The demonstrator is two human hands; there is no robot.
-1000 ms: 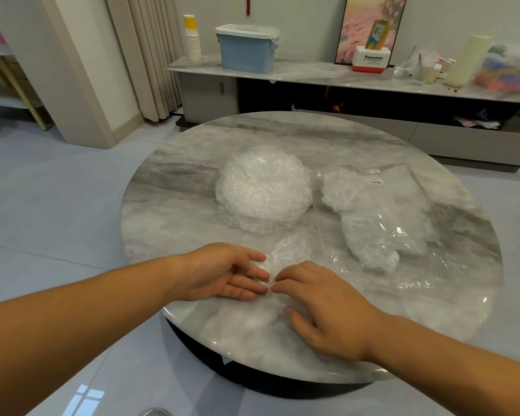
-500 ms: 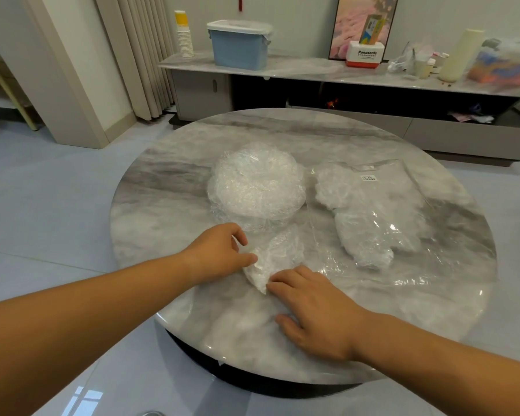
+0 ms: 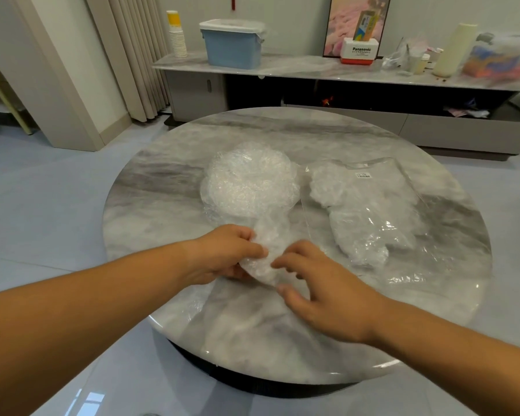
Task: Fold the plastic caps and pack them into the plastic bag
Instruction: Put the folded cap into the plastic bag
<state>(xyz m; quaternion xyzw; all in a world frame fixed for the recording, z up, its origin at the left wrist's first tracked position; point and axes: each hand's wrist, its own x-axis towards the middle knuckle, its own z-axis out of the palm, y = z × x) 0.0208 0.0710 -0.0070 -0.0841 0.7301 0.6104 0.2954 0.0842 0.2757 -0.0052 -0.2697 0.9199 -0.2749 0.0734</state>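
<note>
Now: left hand (image 3: 222,253) grips the crumpled plastic cap (image 3: 267,250) at the near centre of the table (image 3: 162,181), likely to keep the fold compact. Right hand (image 3: 327,292), fingers loosely spread, touches its right edge. Pile of caps (image 3: 249,181) lies just beyond; part-filled plastic bag (image 3: 373,211) sits right, probably for easy packing.

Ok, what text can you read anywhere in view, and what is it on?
"Panasonic": white-and-red box on the grey sideboard; the line beneath it is too small to read.
Small white sticker on the clear plastic bag: too small to read.
Yellow-green packet behind the box: blurred.
</note>
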